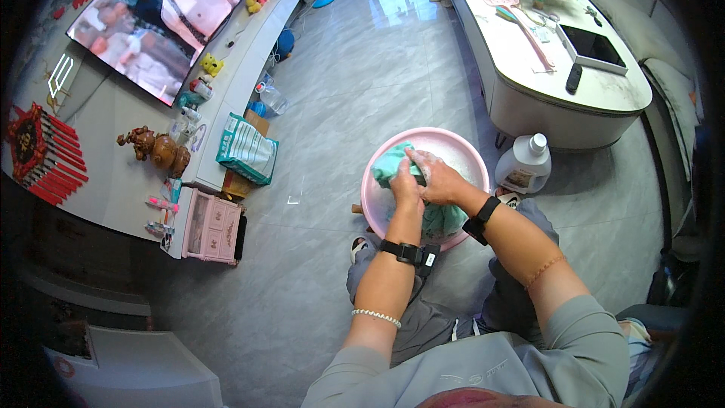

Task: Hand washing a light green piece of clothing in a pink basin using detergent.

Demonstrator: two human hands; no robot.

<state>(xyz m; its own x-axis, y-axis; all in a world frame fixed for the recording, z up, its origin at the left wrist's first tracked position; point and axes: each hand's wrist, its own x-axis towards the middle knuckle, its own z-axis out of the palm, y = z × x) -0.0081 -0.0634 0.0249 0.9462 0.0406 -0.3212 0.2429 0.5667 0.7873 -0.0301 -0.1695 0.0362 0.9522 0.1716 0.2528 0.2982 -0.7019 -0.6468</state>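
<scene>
Before me on the floor is a round pink basin (pixel 369 204) with whitish suds inside. A wet mint-green cloth (pixel 391 163) is bunched up between my two hands over the basin. My left hand (pixel 405 184) grips it from below, and my right hand (pixel 435 175) presses against it from the right. Suds cling to the fingers of both hands. More of the green fabric (pixel 444 220) lies low in the basin under my wrists; whether it is one piece with the held part, I cannot tell.
A white detergent bottle (pixel 524 164) stands right of the basin, close to my foot. Further right is a white coffee table (pixel 612 88) with a tablet, a remote and flowers. Left are a TV cabinet (pixel 249 48), a green-white bag (pixel 247 148) and a pink drawer box (pixel 214 226).
</scene>
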